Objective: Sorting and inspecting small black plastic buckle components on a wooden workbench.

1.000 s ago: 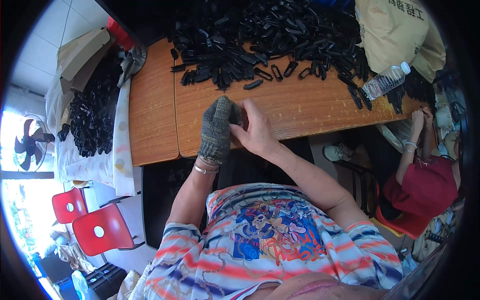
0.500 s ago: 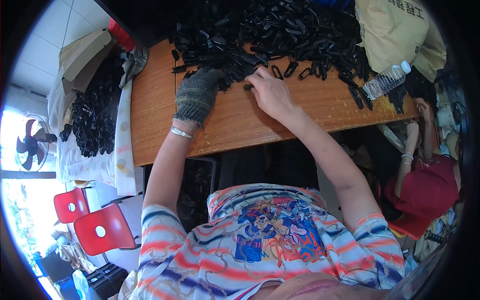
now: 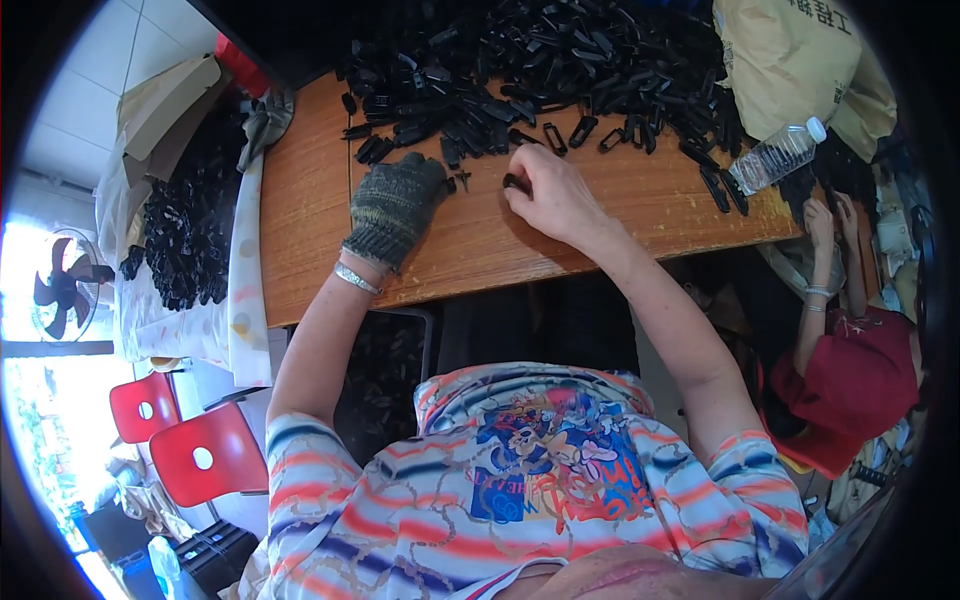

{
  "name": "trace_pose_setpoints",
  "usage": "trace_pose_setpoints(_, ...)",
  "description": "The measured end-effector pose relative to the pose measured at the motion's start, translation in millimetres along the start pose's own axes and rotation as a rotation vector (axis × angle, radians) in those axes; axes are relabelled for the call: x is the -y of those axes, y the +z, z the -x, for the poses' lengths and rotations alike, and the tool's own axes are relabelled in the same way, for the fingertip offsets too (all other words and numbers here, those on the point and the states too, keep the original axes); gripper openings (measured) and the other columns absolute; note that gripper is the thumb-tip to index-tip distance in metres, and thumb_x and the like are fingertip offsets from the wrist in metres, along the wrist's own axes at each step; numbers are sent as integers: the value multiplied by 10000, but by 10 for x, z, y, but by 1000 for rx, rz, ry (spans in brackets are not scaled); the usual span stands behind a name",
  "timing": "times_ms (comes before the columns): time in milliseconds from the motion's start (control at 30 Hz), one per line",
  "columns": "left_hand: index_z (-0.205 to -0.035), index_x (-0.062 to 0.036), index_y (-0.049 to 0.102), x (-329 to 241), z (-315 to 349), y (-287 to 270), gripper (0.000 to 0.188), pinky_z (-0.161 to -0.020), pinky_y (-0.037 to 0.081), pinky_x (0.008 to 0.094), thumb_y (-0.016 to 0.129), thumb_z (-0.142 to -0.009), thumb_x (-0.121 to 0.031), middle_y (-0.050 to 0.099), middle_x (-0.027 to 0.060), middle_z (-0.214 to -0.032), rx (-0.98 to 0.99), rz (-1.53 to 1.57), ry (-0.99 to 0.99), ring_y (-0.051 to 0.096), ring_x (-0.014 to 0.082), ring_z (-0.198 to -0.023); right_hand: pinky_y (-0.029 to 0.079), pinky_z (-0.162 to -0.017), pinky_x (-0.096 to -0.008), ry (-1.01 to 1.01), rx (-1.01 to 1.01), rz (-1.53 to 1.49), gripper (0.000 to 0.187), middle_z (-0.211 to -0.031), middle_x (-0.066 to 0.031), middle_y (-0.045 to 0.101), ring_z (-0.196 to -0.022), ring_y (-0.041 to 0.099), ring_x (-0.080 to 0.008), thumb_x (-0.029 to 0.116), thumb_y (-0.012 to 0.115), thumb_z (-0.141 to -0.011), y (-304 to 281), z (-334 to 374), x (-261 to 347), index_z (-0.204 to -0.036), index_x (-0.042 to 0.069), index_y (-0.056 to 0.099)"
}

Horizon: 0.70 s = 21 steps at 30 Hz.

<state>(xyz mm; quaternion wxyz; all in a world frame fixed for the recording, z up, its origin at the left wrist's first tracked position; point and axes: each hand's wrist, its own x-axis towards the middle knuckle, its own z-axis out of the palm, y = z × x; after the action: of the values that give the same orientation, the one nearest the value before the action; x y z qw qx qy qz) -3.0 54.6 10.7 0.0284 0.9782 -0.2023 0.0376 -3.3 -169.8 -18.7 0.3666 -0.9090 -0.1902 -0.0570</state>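
Note:
My left hand [image 3: 396,208], in a dark grey-green knitted glove, is closed just in front of the pile of black plastic parts [image 3: 590,60]. Its fingertips are curled out of sight, so what they hold is hidden. A thin, branched black scrap [image 3: 462,180] shows right beside them. My bare right hand [image 3: 560,198] pinches a small black plastic part [image 3: 517,184] between thumb and fingers, above the wooden table [image 3: 480,240]. Several loose frame-shaped black parts [image 3: 583,131] lie just beyond that hand.
A clear plastic bottle [image 3: 780,157] lies at the right by a tan sack [image 3: 790,65]. More black parts [image 3: 190,220] fill an open bag at the left. Red chairs [image 3: 208,455] and a fan [image 3: 66,287] are farther left. Another person's hands [image 3: 828,222] work at the right table edge.
Both hands have drawn back from the pile toward me. The black part in my right hand shows more clearly. The other person's hands have shifted.

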Motion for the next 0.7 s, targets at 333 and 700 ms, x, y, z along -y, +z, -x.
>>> trace_pose_setpoints(333,-1129,-89,709,-39,204,-24,280,-848,522,395,664,-895,-236,691,119,-1037,-84,255,-150,667,304,-961,526,-690,-314,-15,-68,-159,202,-925,-97,657,-799,663,-201,19,697,-835,-34,308,-76,-1026,15,630)
trace_pose_setpoints(700,-1139,-39,697,-138,242,126,247,-685,514,300,653,-907,-111,705,77,-981,-280,856,-234,641,170,-766,531,-751,-323,96,-130,-377,233,-953,-111,681,-836,666,-202,52,690,-865,97,235,151,-1084,-4,633)
